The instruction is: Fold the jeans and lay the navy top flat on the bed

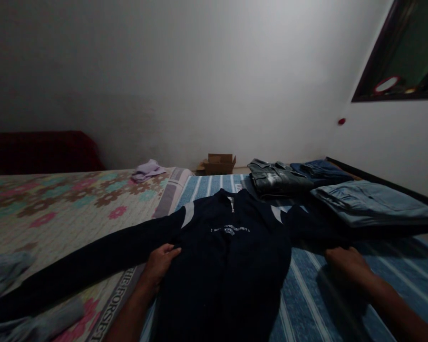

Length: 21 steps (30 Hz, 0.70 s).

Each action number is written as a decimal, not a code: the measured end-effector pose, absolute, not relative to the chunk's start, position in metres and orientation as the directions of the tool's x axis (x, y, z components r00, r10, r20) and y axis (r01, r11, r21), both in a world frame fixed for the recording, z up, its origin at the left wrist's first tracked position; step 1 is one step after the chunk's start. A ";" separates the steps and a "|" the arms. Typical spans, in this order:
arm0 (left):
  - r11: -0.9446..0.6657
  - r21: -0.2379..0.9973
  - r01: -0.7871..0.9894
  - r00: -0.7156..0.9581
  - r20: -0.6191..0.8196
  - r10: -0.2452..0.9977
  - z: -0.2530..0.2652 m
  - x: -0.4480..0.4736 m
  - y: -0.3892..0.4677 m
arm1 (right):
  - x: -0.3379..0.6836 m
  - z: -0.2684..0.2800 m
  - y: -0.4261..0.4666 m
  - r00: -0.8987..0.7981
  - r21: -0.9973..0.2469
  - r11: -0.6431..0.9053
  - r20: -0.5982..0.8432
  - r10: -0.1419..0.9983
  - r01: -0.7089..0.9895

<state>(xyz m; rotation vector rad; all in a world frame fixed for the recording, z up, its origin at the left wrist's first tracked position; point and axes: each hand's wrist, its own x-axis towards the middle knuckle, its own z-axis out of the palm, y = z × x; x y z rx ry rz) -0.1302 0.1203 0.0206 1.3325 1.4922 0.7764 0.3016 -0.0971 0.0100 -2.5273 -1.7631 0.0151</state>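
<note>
Free: sheet (299, 285) btwn jkt (224, 270) & R hand (347, 261) | Obst: folded denim (378, 202) beyond

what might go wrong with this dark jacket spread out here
The right hand is at one sleeve of the dark jacket, close to the folded light-blue garment, so a tug might disturb that garment. The other sleeve reaches beside the grey cloth, which it could drag if pulled.
</note>
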 end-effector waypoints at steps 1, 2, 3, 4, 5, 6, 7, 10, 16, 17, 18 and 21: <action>0.211 0.911 0.355 0.052 -0.245 0.968 0.021 -0.130 0.120 | 0.297 0.014 -0.097 0.321 -0.029 -0.322 -0.029 0.947 0.946; 0.215 0.913 0.346 0.054 -0.248 0.967 0.022 -0.130 0.120 | 0.289 0.017 -0.094 0.279 -0.005 -0.281 -0.086 0.956 0.960; 0.216 0.915 0.340 0.056 -0.250 0.967 0.022 -0.130 0.120 | 0.280 0.019 -0.091 0.245 -0.013 -0.248 -0.117 0.962 0.969; 0.213 0.917 0.338 0.057 -0.245 0.968 0.023 -0.130 0.120 | 0.270 0.021 -0.086 0.239 -0.075 -0.250 -0.128 0.962 0.965; 0.208 0.915 0.345 0.054 -0.241 0.969 0.023 -0.130 0.121 | 0.260 0.021 -0.080 0.232 -0.185 -0.253 -0.128 0.964 0.949; 0.206 0.911 0.357 0.049 -0.239 0.970 0.024 -0.130 0.121 | 0.251 0.019 -0.074 0.240 -0.323 -0.283 -0.167 0.956 0.903; 0.208 0.907 0.366 0.044 -0.240 0.970 0.024 -0.131 0.121 | 0.244 0.017 -0.068 0.244 -0.473 -0.294 -0.167 0.955 0.830; 0.225 0.900 0.374 0.025 -0.252 0.967 0.027 -0.130 0.121 | 0.231 0.007 -0.053 0.309 -0.852 -0.335 -0.219 0.926 0.402; 0.192 0.906 0.378 -0.037 -0.192 0.981 0.030 -0.129 0.123 | 0.218 -0.003 -0.053 0.170 -0.914 -0.100 -0.179 0.969 -0.392; 0.191 0.911 0.366 -0.042 -0.189 0.981 0.030 -0.129 0.124 | 0.215 -0.005 -0.054 0.146 -0.883 -0.071 -0.156 0.977 -0.465; 0.193 0.916 0.350 -0.049 -0.188 0.981 0.029 -0.130 0.124 | 0.211 -0.007 -0.054 0.136 -0.854 -0.058 -0.149 0.980 -0.517; 0.209 0.935 0.288 -0.056 -0.201 0.978 0.029 -0.129 0.124 | 0.200 -0.012 -0.052 0.194 -0.807 -0.022 -0.168 0.967 -0.590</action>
